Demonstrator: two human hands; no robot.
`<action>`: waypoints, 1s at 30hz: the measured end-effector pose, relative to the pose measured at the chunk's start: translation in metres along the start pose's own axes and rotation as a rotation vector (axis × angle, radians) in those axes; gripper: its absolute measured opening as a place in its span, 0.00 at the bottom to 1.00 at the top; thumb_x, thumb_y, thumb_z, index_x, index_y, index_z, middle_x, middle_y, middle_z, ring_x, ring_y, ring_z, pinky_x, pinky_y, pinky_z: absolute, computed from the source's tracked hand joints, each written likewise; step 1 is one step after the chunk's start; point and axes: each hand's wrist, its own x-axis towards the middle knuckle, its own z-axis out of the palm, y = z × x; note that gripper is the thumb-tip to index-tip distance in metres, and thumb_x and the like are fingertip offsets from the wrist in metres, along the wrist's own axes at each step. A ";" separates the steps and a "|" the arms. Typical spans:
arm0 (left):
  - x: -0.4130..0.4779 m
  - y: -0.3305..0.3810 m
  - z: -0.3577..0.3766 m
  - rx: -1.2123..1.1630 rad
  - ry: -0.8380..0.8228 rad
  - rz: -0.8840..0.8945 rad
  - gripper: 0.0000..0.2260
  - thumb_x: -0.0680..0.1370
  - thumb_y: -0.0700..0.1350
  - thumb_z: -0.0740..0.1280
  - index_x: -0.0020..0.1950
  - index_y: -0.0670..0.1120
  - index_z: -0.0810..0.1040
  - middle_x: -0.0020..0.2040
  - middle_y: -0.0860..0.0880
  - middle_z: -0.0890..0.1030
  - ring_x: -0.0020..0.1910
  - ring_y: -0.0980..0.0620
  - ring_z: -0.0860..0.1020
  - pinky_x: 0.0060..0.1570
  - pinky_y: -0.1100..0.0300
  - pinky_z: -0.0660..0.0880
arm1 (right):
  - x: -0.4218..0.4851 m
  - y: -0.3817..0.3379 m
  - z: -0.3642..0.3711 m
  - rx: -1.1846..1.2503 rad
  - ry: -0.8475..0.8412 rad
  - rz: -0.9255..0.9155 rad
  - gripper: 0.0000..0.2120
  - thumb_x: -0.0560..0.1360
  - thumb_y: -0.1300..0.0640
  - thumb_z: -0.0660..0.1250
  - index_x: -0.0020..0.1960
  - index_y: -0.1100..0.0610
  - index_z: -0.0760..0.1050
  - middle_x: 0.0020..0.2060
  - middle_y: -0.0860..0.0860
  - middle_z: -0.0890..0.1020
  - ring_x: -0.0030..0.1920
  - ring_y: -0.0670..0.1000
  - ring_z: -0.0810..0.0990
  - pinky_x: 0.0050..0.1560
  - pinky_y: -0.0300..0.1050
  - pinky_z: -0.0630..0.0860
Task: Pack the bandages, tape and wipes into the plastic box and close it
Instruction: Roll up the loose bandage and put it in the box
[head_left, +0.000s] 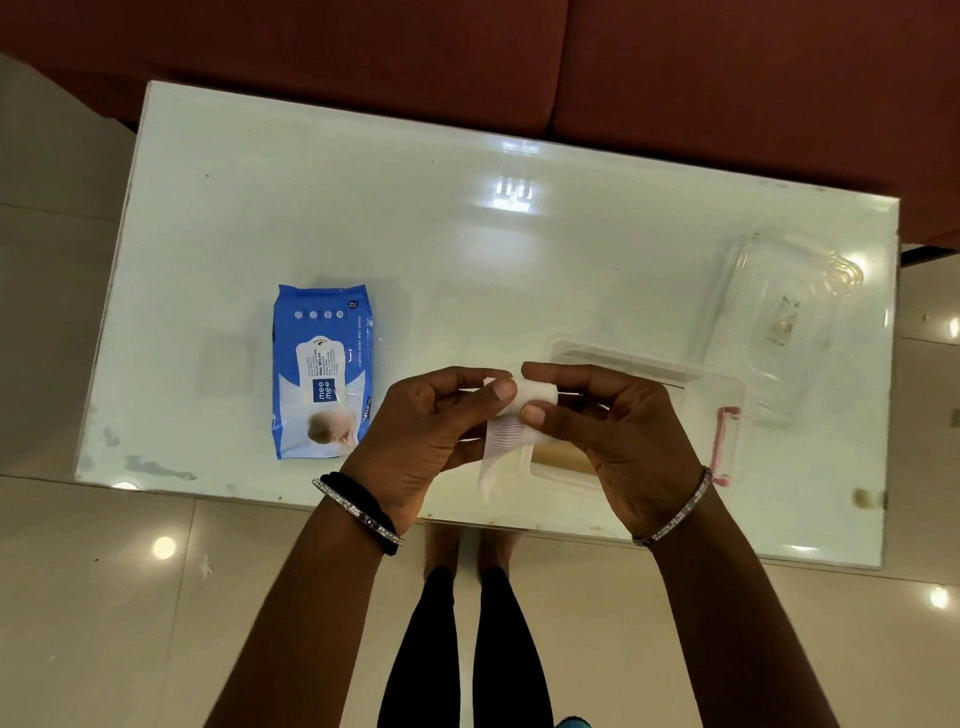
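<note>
A white gauze bandage roll (537, 393) is pinched between both hands above the table's near edge, with a loose strip (501, 447) hanging down from it. My left hand (431, 431) grips its left end and my right hand (613, 431) its right end. Behind my right hand lies the open clear plastic box (696, 384) with a pink latch (724, 447); something tan (563, 457) shows inside it. The blue pack of wet wipes (322, 371) lies flat to the left of my hands. The box's clear lid (779, 306) rests at the table's right.
The white glossy table (415, 234) has a dark red sofa (675, 78) behind it. Shiny floor tiles surround it. My legs and feet show below the table's near edge.
</note>
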 end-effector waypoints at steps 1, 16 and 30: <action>0.001 -0.001 -0.001 0.010 -0.002 0.006 0.18 0.69 0.46 0.72 0.58 0.42 0.81 0.51 0.42 0.86 0.49 0.45 0.85 0.44 0.58 0.82 | 0.000 0.001 0.000 0.006 -0.005 0.003 0.20 0.59 0.59 0.79 0.51 0.56 0.85 0.46 0.56 0.87 0.50 0.55 0.86 0.51 0.47 0.82; 0.011 -0.007 -0.015 0.085 -0.035 0.039 0.16 0.68 0.42 0.75 0.56 0.46 0.83 0.52 0.44 0.84 0.52 0.46 0.84 0.46 0.56 0.82 | 0.009 0.012 0.007 -0.018 0.111 0.144 0.18 0.61 0.52 0.77 0.49 0.58 0.85 0.43 0.55 0.86 0.46 0.57 0.85 0.50 0.53 0.82; 0.015 -0.015 -0.016 0.095 -0.050 0.014 0.18 0.64 0.45 0.76 0.53 0.49 0.84 0.54 0.42 0.83 0.54 0.44 0.83 0.48 0.54 0.82 | 0.007 0.025 -0.001 0.084 0.074 0.090 0.17 0.64 0.58 0.75 0.52 0.58 0.84 0.49 0.56 0.86 0.53 0.60 0.84 0.54 0.53 0.81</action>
